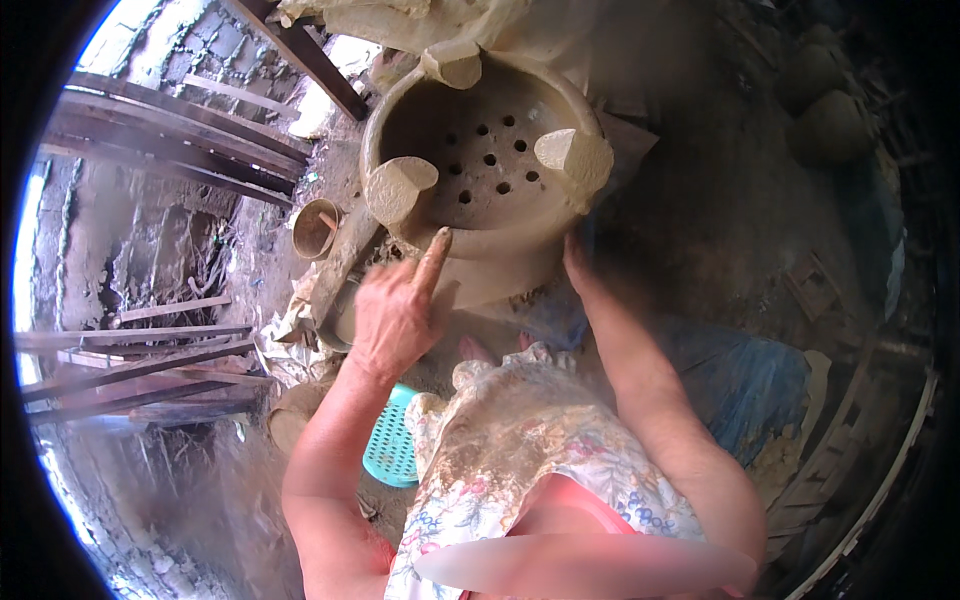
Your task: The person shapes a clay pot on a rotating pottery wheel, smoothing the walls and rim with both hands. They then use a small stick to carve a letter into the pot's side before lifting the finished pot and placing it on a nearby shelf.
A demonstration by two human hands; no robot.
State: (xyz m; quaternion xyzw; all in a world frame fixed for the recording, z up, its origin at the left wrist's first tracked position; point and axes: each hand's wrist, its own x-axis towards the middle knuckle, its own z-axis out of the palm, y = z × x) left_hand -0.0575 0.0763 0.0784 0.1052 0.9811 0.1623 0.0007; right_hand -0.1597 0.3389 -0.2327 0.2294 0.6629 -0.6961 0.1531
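Observation:
A round clay stove of wet-looking, brownish-grey clay stands in front of me. Its bowl has a floor pierced with several round holes. Three thick clay lugs rise from the rim: a left lug, a right lug and a far lug. My left hand reaches the near rim with the index finger stretched out, its muddy tip on the edge beside the left lug. The other fingers are bent, and nothing shows in them. My right hand lies along the stove's right outer wall, its fingers hidden behind it.
A small brown bowl with a stick-like piece in it sits left of the stove. A turquoise perforated plastic piece lies by my left forearm. Wooden beams run along the left. Blue sheeting lies at the right.

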